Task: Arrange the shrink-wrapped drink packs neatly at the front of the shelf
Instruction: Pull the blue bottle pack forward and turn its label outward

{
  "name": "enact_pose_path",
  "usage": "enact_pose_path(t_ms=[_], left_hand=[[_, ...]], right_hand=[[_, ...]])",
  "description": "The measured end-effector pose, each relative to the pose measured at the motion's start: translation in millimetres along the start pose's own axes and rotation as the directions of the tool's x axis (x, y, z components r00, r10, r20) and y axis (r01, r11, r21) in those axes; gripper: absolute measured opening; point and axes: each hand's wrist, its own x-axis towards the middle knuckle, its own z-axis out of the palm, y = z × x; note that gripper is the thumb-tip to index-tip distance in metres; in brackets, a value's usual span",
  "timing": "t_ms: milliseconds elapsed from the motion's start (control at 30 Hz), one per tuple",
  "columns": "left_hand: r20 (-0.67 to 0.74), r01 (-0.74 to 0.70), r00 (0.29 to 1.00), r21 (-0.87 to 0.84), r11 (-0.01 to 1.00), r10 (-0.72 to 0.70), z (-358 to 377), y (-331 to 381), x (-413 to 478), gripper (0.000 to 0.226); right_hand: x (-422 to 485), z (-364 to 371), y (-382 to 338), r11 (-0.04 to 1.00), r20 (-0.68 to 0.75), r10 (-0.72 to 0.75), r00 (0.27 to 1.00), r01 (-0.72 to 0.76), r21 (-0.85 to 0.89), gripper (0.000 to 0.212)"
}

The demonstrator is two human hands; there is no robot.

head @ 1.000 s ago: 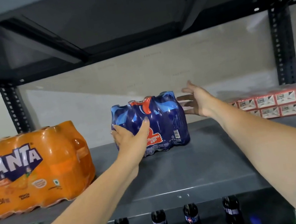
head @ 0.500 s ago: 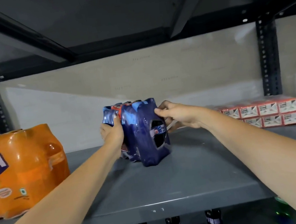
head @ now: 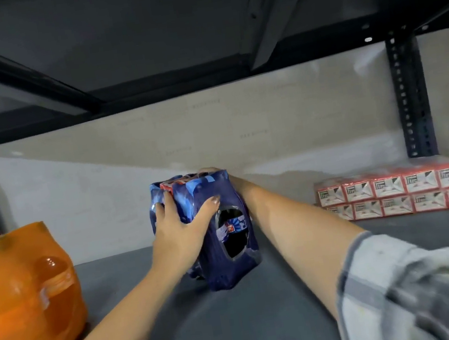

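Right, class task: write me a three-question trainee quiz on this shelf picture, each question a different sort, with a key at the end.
1. True or false: both hands touch the blue drink pack.
2. Multiple choice: the orange drink pack stands (A) left of the blue one, (B) on top of it, (C) behind it.
3. Fill in: the wrapped red-and-white cartons lie in ___ layers on the shelf.

Key:
1. True: the left hand presses its near face, and the right hand reaches round its far side.
2. A.
3. Two.
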Motion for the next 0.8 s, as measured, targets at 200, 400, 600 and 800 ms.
enact_pose_path(t_ms=[200, 400, 600, 800], left_hand=[[0.202, 0.030, 0.979, -0.219, 0.975, 0.015, -26.2, -9.1, 4.3, 0.049], [0.117, -0.004, 0.992, -0.286, 0.958, 0.039, -41.7, -20.4, -1.6, 0.028], [-0.019, 0.088, 0.995, -0.351, 0.932, -0.101, -49.1, -21.6, 6.4, 0.021], [-0.023, 0.329, 0.914, -0.541, 0.774, -0.404, -53.0, -11.0, 38.2, 0.037]], right_hand=[[7.6, 9.8, -2.3, 0.992, 0.043, -0.072, 0.996, 0.076, -0.103, 0.042], [0.8, -0.1, -12.2, 0.928, 0.121, -0.042, 0.992, 0.083, -0.363, 0.027], [-9.3, -12.4, -14.1, 0.872, -0.032, -0.121, 0.992, 0.091, -0.482, 0.030], [-19.1, -15.1, 1.5, 0.768, -0.307, -0.302, 0.903, 0.040, -0.639, 0.047]])
